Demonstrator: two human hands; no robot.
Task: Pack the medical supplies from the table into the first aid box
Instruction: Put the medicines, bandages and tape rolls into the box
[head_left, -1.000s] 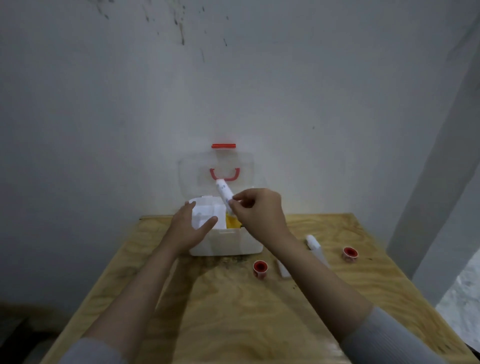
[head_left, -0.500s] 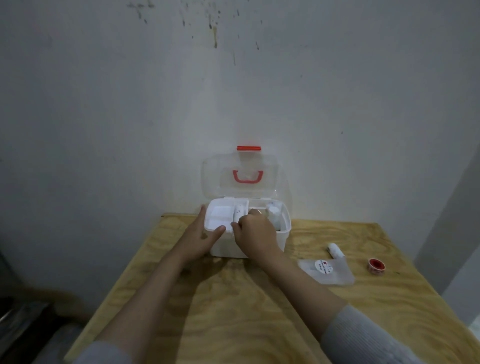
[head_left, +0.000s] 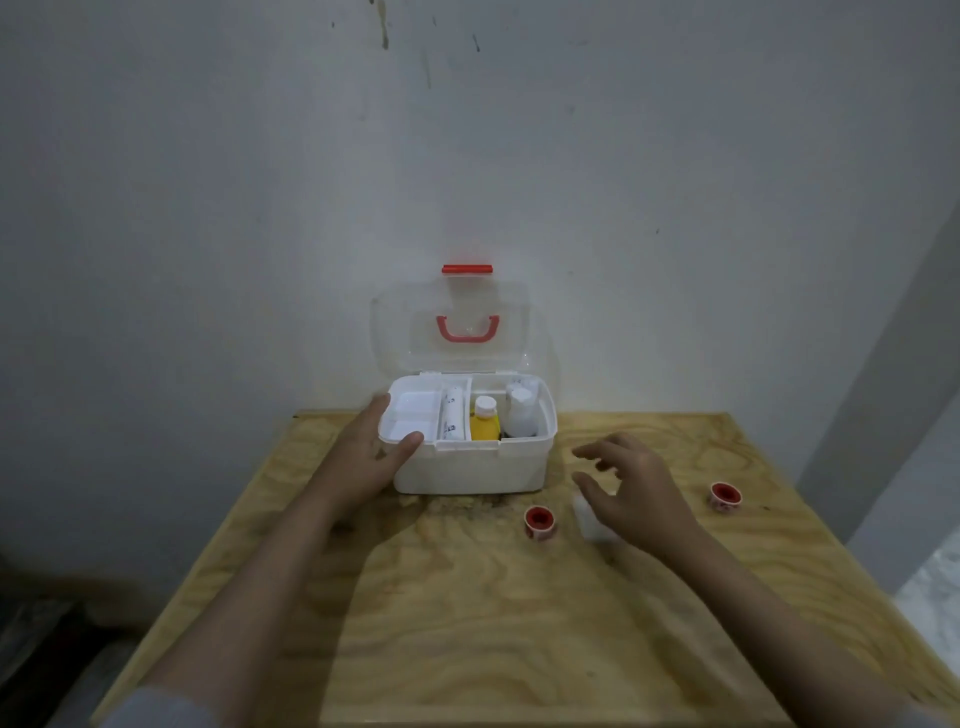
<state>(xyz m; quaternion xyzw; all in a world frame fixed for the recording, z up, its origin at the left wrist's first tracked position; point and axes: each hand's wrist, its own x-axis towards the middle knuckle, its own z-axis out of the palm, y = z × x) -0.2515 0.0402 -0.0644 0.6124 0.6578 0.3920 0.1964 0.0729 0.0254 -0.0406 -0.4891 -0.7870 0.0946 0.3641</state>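
Note:
The white first aid box (head_left: 467, 470) stands open at the table's far side, its clear lid (head_left: 452, 325) upright against the wall. Inside lie a white tube (head_left: 451, 419), a yellow bottle (head_left: 484, 425) and a white bottle (head_left: 519, 414). My left hand (head_left: 371, 457) clasps the box's left front corner, thumb on the rim. My right hand (head_left: 631, 491) hovers with fingers spread over a small white packet (head_left: 587, 514) on the table, right of the box. Two red tape rolls lie nearby, one (head_left: 539, 521) left of the hand, one (head_left: 724, 496) to its right.
The plywood table (head_left: 467, 623) ends at a grey wall behind the box. Its right edge drops to a light floor (head_left: 935, 587); dark clutter lies below the left edge.
My right hand has let go of the white tube, which now lies in the box, and has moved right and down over the packet. The left hand stays on the box.

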